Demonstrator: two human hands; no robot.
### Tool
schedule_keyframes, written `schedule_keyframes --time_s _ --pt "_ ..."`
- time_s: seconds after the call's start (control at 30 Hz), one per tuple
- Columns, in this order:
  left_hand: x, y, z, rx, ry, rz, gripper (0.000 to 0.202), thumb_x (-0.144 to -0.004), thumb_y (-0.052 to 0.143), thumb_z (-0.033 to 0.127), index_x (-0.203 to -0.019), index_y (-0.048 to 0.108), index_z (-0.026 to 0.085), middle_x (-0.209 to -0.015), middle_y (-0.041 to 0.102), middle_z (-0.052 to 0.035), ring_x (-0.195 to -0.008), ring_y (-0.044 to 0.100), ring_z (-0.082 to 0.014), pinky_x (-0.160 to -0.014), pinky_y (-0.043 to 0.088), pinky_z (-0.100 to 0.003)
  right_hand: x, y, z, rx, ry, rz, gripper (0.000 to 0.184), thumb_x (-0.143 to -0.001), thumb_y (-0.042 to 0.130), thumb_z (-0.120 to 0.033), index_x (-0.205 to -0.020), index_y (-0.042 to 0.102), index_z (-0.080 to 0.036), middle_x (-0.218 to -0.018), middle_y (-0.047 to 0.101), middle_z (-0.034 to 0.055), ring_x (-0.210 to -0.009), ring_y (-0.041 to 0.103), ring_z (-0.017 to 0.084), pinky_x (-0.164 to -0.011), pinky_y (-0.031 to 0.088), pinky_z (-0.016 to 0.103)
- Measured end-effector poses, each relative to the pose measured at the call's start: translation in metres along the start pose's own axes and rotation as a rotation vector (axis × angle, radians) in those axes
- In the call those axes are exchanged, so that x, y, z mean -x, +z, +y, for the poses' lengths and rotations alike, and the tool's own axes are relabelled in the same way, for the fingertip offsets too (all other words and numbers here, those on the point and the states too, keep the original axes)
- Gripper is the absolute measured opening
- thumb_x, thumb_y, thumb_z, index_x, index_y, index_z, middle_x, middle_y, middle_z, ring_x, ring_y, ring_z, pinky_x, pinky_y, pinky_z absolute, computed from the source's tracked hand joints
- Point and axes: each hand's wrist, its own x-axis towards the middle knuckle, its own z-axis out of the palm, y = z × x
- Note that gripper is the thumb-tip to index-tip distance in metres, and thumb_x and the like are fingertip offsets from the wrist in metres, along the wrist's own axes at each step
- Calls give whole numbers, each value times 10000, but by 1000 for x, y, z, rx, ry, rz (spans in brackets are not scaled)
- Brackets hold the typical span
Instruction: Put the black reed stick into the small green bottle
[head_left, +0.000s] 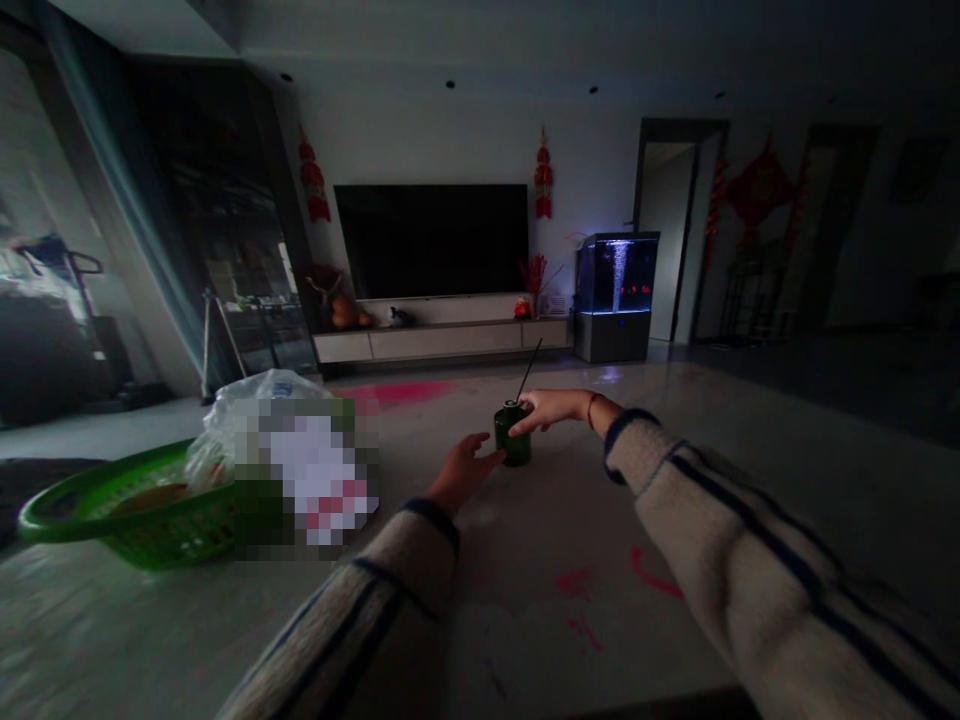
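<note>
A small dark green jar [514, 440] stands on the pale table [675, 520], with a thin dark stick [529, 370] rising out of its top. My left hand [461, 470] reaches to the jar's left side, its fingers stretched out and the fingertips touching it. My right hand [551, 408] comes from the right, fingers pinched at the jar's top near the base of the stick. Both arms wear striped knit sleeves.
A green plastic basket [112, 510] with a plastic bag [247, 400] and a blurred package sits at the table's left. Red marks [652, 578] stain the tabletop. Beyond are a TV [431, 240], a low cabinet [442, 340] and a lit fish tank [615, 275].
</note>
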Motion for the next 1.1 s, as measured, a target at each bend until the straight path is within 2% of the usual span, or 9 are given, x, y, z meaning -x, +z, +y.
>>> schedule_keyframes --time_s 0.17,0.27,0.33,0.47,0.57,0.63,0.8,0.97,1.1 --pt "2 -8 0 -17 14 34 440 -513 687 179 -943 604 141 -986 610 -127 -997 547 -259 -772 436 -326 -9 17 12 -99 -40 63 582 -488 754 -379 -971 510 -165 -978 598 73 -813 582 168 -613 490 255" --pt "2 -10 -3 -45 10 26 416 -517 670 136 -928 608 163 -999 611 -125 -972 561 -245 -765 441 -318 -8 35 24 -198 -143 166 572 -471 770 -295 -972 531 -156 -948 617 61 -852 583 169 -746 483 293" --pt "0 -8 -5 -85 25 25 398 -522 667 142 -915 609 165 -1001 614 -125 -975 560 -246 -787 433 -322 -5 49 33 -343 -217 188 514 -535 736 -294 -991 537 -166 -996 613 56 -906 577 160 -836 454 309" --pt "-2 -5 -7 -138 48 36 357 -544 661 190 -896 612 161 -986 622 -127 -947 573 -255 -779 433 -322 -1 66 41 -360 -187 286 563 -475 767 -264 -984 543 -177 -1001 613 63 -939 570 197 -874 434 352" --pt "-2 -7 -7 -167 47 13 318 -553 648 196 -869 620 170 -919 641 -105 -797 612 -229 -707 449 -308 -1 66 41 -299 -177 315 584 -450 776 -254 -981 544 -180 -988 614 61 -942 567 208 -871 434 354" --pt "-2 -10 -9 -236 78 -11 310 -535 641 171 -845 631 184 -875 648 -78 -773 610 -211 -721 441 -297 -4 64 41 -269 -172 308 550 -466 768 -265 -961 549 -169 -974 616 61 -917 575 200 -852 443 343" --pt "0 -15 -10 -418 164 -38 213 -590 618 233 -798 651 208 -903 646 -89 -898 581 -232 -824 401 -311 -17 58 47 -255 -143 299 477 -499 749 -269 -917 557 -142 -939 623 65 -844 586 171 -793 464 312" --pt "7 -14 -4 -837 270 -179 307 -800 409 272 -1030 575 155 -1116 570 -118 -1025 530 -202 -878 383 -317 -26 55 49 -244 -145 292 437 -507 741 -247 -894 580 -122 -912 635 62 -804 585 158 -756 469 293" --pt "11 -10 -8 -1006 395 -204 335 -849 323 286 -1049 542 129 -1114 559 -134 -1074 493 -214 -912 358 -333 -31 52 49 -248 -115 315 451 -500 748 -235 -904 586 -120 -923 638 71 -810 586 162 -755 469 289"
